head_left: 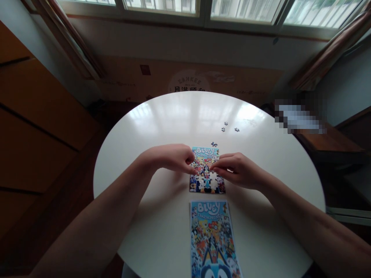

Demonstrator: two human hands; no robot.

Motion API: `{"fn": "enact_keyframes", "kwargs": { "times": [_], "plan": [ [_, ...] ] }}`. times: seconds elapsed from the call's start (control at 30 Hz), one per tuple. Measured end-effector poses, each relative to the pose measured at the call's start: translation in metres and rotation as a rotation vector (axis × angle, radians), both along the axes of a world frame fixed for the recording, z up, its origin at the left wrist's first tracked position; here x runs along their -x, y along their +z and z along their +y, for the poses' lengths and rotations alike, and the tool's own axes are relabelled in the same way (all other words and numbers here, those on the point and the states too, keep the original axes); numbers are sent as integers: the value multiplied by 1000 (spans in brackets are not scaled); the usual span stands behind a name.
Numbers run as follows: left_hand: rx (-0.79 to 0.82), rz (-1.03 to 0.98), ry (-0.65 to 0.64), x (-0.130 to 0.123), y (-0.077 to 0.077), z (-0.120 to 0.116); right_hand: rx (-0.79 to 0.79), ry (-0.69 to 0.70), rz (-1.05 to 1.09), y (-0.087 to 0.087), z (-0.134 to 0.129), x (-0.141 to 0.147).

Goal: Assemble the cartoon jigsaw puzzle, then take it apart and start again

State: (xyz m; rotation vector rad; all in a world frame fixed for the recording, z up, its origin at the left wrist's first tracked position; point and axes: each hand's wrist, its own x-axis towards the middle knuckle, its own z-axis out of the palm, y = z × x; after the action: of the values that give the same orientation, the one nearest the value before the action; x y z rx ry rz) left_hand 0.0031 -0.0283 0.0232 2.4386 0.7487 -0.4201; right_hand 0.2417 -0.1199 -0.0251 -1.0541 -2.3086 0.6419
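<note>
A partly assembled jigsaw puzzle (208,190) with a colourful cartoon picture lies on the white table, with pale gaps in its lower half. My left hand (176,157) rests at its left edge, fingers curled in and thumb stretched onto the puzzle; nothing shows in its grasp. From the right, my right hand (236,170) reaches over the puzzle, thumb and fingertips pinched together near its middle. Whatever the pinch holds is hidden by the fingers. Just above the puzzle's top edge lie loose puzzle pieces (214,144) close together.
A larger printed sheet (213,235) with the same picture lies nearer me. Farther back are three loose pieces, one of them a small puzzle piece (237,129). The round white table (162,119) stands before a wall with windows (162,5). A blurred patch covers something at right.
</note>
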Motion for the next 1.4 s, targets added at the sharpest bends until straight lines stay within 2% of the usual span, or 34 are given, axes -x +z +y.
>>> {"fn": "enact_keyframes", "kwargs": {
  "times": [0.37,0.7,0.83,1.07,1.4],
  "plan": [
    [-131,63,-76,-9,7,-33,76,-88,-100,2,-23,38],
    [-219,92,-82,-16,5,-41,89,-111,-251,5,-28,45],
    [-221,131,-103,-18,7,-44,125,-176,-320,11,-32,52],
    [-215,151,-98,-20,8,-47,286,-241,-329,18,-23,57],
    [-188,152,-65,-19,6,-46,440,-180,-279,18,-11,56]
  ]
}}
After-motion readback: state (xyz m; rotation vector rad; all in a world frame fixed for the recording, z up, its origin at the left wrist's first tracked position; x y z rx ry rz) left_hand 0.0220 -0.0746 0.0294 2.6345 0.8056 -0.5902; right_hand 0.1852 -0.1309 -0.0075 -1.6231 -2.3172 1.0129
